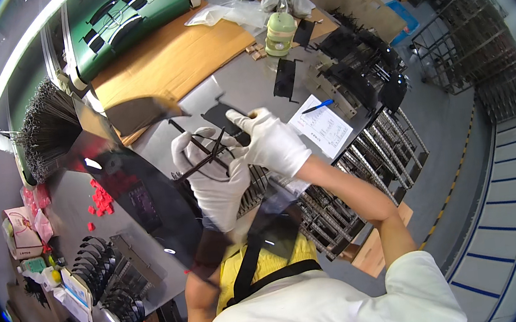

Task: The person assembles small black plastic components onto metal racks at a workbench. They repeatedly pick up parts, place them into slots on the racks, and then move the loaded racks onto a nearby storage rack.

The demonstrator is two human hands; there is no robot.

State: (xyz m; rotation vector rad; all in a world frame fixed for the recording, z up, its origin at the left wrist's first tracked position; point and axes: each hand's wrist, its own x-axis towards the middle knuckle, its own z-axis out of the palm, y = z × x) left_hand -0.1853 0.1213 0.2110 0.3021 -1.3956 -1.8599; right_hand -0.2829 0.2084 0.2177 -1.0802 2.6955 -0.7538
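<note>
My left hand (218, 195), in a white glove, is closed around a black part made of thin curved bars (209, 153). My right hand (274, 145), also gloved in white, is pressed against the same part from the right, thumb and fingers bent together. A flat black plate with thin wire ends (221, 113) shows just beyond my right fingertips; whether they grip it cannot be made out. Another such black plate (285, 79) lies farther off on the metal table (199, 100). A paper sheet (325, 128) with a blue pen (318, 106) rests right of my right hand.
A green conveyor belt (152, 35) carries a black part at the back left. Thin dark rods (48, 132) stand bundled left. Small red pieces (101, 199) and black curved parts (93, 258) lie left. A green bottle (280, 34) stands behind. Dark see-through shapes (148, 206) cover the centre left.
</note>
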